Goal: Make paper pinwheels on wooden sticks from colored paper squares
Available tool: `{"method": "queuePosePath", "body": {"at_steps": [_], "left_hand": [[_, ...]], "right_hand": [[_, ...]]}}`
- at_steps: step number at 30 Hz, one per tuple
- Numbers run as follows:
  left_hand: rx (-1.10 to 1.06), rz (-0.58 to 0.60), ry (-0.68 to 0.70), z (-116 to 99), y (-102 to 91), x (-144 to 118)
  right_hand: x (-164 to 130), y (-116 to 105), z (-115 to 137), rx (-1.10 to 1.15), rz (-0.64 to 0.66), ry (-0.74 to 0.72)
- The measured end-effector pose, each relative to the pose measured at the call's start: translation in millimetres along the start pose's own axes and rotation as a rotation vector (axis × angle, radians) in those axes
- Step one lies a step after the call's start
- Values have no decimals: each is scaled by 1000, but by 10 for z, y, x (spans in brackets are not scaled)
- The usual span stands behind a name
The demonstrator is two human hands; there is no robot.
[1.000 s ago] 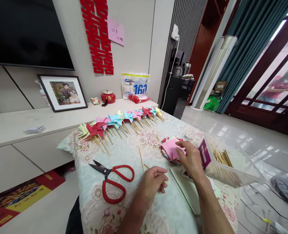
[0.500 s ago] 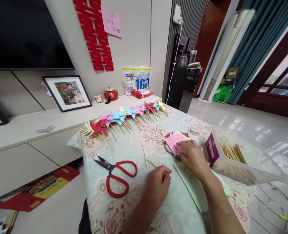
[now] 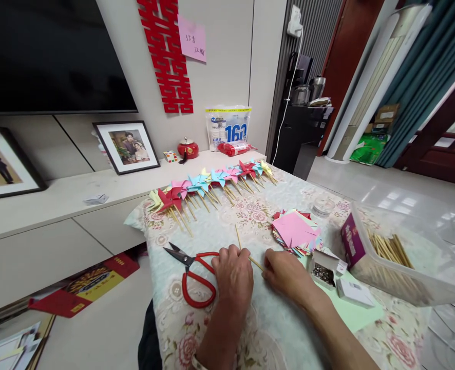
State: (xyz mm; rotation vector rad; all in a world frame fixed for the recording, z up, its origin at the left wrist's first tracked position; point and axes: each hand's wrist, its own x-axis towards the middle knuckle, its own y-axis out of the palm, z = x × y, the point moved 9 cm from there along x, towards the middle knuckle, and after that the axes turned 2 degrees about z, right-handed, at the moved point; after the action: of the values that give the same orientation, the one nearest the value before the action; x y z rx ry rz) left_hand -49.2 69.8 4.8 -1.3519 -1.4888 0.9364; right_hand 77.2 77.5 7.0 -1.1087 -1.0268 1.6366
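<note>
The floral-clothed table (image 3: 220, 226) is bounded by its left edge at 9 o'clock, where it drops to the floor, and bare cloth is left open between the scissors and the paper pile, and again in front of the wrists toward 6 o'clock. At 3 o'clock the way is blocked by a clear plastic tub (image 3: 412, 262) of wooden sticks, tilted on its side. Along 12 o'clock a row of paper pinwheels (image 3: 212, 182) is laid out on sticks. A pile of coloured paper squares (image 3: 295, 232) is seen at 1 o'clock of the hands, and red-handled scissors (image 3: 192, 270) lie at 9 o'clock, touching or just under the left hand (image 3: 233, 275). That hand is curled palm-down, and its fingertips are closed on a thin wooden stick (image 3: 256, 263); the right hand (image 3: 285, 272) is pinched narrowly on the same stick's other end. A second loose stick (image 3: 238, 236) lies just beyond at 12 o'clock. A small open box of pins (image 3: 323, 270) sits at 3 o'clock of the right hand. The stick's middle is partly hidden by the fingers, and the tub's far side is cut off by the frame.
</note>
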Motion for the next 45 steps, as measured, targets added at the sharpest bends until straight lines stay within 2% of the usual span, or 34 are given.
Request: {"method": "queuePosePath", "body": {"at_steps": [7, 13, 16, 18, 21, 24, 26, 28, 31, 39, 45], "left_hand": [[46, 44, -40, 63, 28, 54], [51, 6, -84, 83, 6, 88], [8, -34, -104, 97, -40, 85], [-131, -90, -96, 98, -95, 69], [-550, -130, -63, 92, -118, 32], [-954, -46, -105, 83, 3, -2], [-1095, 31, -150, 51, 96, -23], [-1145, 94, -181, 10, 157, -38], [-1167, 149, -199, -36, 195, -44], [-1281, 163, -176, -43, 192, -9], [-1301, 239, -206, -69, 251, -43]], "right_hand": [[-18, 25, 27, 13, -2, -36], [-16, 44, 24, 71, 1, -43], [6, 2, 30, 169, -46, -58], [24, -68, 33, 275, -128, -86], [54, -164, -1, 533, -253, -128], [108, -152, -94, 931, -279, -110], [138, -126, -150, 1178, -284, -83], [155, -116, -186, 1341, -297, -67], [175, -85, -196, 1456, -270, -52], [171, -38, -128, 1528, -203, -57], [166, -82, -167, 1505, -265, -51]]}}
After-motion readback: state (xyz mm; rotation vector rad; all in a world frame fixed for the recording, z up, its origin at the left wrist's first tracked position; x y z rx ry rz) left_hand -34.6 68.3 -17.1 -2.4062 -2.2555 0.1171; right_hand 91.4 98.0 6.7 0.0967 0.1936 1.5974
